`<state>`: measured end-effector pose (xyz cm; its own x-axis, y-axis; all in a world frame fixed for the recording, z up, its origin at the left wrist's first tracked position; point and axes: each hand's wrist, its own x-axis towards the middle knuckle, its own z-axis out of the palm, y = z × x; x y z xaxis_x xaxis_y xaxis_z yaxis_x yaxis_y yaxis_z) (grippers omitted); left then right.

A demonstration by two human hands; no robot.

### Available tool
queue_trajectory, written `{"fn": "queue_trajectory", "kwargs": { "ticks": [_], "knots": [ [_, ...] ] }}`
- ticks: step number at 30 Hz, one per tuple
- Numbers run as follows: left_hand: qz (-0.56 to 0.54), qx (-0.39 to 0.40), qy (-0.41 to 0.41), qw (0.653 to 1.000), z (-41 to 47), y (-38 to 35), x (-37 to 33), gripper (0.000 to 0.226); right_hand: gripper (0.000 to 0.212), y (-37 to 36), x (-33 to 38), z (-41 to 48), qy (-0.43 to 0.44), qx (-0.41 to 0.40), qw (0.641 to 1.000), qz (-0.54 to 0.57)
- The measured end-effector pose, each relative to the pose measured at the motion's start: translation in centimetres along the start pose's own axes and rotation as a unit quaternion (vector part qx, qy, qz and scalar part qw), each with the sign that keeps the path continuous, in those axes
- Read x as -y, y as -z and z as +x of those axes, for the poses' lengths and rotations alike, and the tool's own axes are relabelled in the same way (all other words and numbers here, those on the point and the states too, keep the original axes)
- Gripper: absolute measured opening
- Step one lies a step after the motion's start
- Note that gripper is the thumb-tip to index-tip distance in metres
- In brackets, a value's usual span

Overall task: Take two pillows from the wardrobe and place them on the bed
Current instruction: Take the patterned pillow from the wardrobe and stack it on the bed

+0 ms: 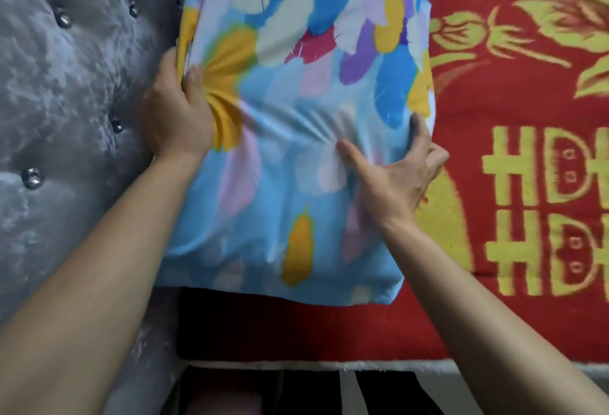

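Observation:
A light-blue pillow printed with yellow, pink, purple and blue feathers fills the middle of the view, lying against the grey headboard over the red bed cover. My left hand grips its left edge and bunches the yellow fabric. My right hand clutches its right side, thumb pressed into the cloth and fingers wrapped round the edge. I see only this one pillow; the wardrobe is out of view.
A grey tufted headboard with shiny buttons stands at the left. A red bed cover with yellow flowers and characters spreads to the right. The bed's near edge runs along the bottom, with a dark gap below.

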<state>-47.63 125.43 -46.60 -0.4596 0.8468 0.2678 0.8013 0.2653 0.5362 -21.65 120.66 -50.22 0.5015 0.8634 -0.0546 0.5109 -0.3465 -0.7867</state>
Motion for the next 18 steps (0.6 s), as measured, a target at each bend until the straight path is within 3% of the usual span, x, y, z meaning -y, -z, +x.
{"fn": "queue_trajectory", "kwargs": {
  "ticks": [4,7,10,14,18],
  "knots": [
    [-0.030,0.003,0.047,0.998,2.7,-1.6,0.4,0.036,0.085,-0.5,1.4,3.8,0.091,-0.039,0.995,0.001],
    [0.035,0.097,0.177,0.979,2.1,-3.4,3.0,0.049,0.094,-1.5,-0.2,7.0,0.088,0.128,0.985,-0.078],
    [0.090,0.187,0.286,0.935,-1.8,-4.1,5.6,0.069,0.099,-1.8,-3.1,7.9,-0.004,0.263,0.960,-0.095],
    [0.098,0.171,0.254,0.947,-5.0,-4.5,6.8,0.067,0.096,-2.1,-5.6,5.8,0.013,0.227,0.970,-0.089],
    [0.160,0.084,0.210,0.961,-5.4,-5.2,6.2,0.059,0.086,-2.3,-6.2,2.5,0.135,0.149,0.965,-0.167]
  ]
}}
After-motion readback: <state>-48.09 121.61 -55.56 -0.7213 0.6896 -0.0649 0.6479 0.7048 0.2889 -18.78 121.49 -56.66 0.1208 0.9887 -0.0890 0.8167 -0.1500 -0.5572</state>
